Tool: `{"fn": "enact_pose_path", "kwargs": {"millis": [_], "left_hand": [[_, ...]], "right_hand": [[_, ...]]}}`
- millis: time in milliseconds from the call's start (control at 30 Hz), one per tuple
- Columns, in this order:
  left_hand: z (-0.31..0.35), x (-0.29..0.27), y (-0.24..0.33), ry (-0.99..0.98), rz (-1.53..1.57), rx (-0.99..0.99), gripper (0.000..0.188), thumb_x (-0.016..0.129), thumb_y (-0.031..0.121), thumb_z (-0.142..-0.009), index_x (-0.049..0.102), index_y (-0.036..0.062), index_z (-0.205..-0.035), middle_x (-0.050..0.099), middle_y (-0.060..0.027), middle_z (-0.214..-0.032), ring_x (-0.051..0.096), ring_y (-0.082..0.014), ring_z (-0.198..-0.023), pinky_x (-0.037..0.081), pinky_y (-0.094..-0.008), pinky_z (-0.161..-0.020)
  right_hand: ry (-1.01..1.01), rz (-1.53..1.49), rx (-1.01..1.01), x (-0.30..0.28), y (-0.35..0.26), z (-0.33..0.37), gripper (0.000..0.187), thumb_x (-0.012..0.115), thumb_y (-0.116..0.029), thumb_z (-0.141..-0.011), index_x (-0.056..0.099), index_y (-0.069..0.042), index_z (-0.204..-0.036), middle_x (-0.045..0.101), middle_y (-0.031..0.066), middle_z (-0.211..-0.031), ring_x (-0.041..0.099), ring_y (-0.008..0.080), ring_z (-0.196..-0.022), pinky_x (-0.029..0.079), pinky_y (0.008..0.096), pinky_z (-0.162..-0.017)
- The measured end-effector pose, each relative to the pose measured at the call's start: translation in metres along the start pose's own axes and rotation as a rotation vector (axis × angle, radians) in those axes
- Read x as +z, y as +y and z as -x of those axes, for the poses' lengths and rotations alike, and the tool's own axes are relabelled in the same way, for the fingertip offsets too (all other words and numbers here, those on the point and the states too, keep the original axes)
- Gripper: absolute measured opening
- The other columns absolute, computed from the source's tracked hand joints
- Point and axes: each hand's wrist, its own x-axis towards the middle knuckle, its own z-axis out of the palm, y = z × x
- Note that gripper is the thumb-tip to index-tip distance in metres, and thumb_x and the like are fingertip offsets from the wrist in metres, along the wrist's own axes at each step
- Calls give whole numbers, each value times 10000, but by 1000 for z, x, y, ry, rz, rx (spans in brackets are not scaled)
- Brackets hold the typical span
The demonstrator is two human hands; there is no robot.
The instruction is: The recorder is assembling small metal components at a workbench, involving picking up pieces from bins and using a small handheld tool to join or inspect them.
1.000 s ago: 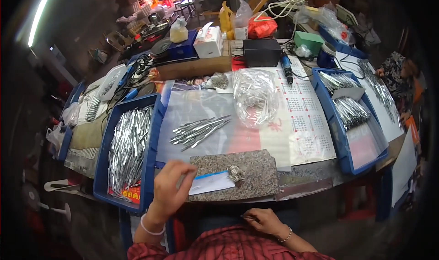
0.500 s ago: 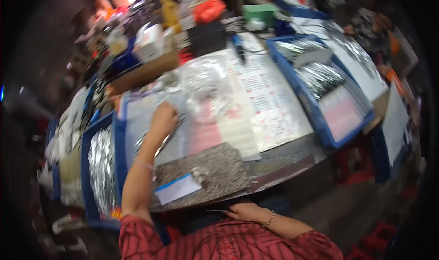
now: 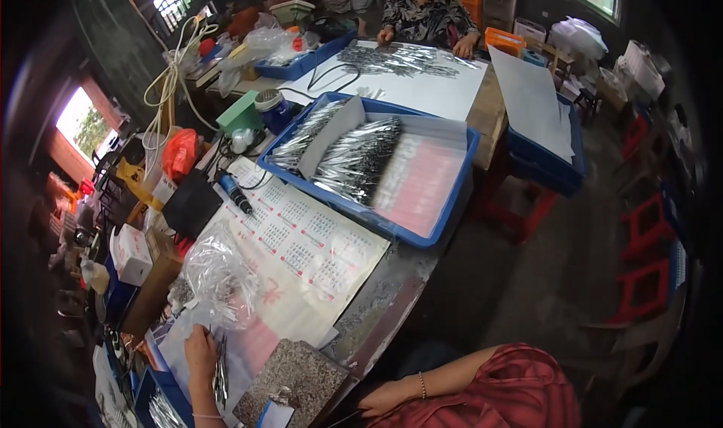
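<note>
My left hand (image 3: 199, 355) is over a translucent plastic sheet (image 3: 181, 339), fingers drawn together. Whatever they pinch is too small to make out. Beside it lies a small bunch of slim shiny metal pieces (image 3: 220, 375). My right hand (image 3: 382, 398) rests low by the table's front edge, its fingers closed; a thin metal piece (image 3: 343, 420) sticks out from it, partly hidden. Between my hands sits a speckled stone slab (image 3: 309, 368), bearing a small white and blue packet (image 3: 276, 416) and a little pale clump (image 3: 281, 395).
A blue tray (image 3: 433, 236) holds bundles of shiny metal pieces. Nearby are a printed sheet (image 3: 331, 258), a blue pen-shaped tool (image 3: 236, 193) and a clear plastic bag (image 3: 218, 266). Across the table a person (image 3: 425, 13) handles metal strips on a white sheet (image 3: 452, 96). Red stools (image 3: 644, 288) stand right.
The view has swung up and to the right, bringing in the person across the table. My left hand stays by the metal pieces on the plastic; my right hand stays low.
</note>
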Motion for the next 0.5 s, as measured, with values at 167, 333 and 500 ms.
{"fn": "enact_pose_path", "kwargs": {"millis": [167,333,500], "left_hand": [[0,-22,7,176,94,4,68,556,8,-827,504,12,-870,568,-182,-739,563,-383,-718,423,-451,-663],[25,-100,114,547,242,8,62,552,-51,-843,524,-18,-888,551,-127,-771,555,-242,-703,450,-326,-693],[117,-136,200,379,454,-130,141,626,-42,-786,628,1,-919,658,-154,-846,644,-271,-779,505,-345,-745]], "right_hand": [[-29,23,20,-1,1,-5,382,471,-347,-941,571,19,-980,625,252,-882,621,406,-818,504,455,-703],[-40,63,4,-4,-6,-1,336,491,-314,-942,557,14,-983,624,231,-873,623,387,-806,502,443,-697],[172,-139,-330,-42,-82,33,240,623,-277,-877,628,-44,-938,663,179,-817,662,310,-742,500,404,-641]]}}
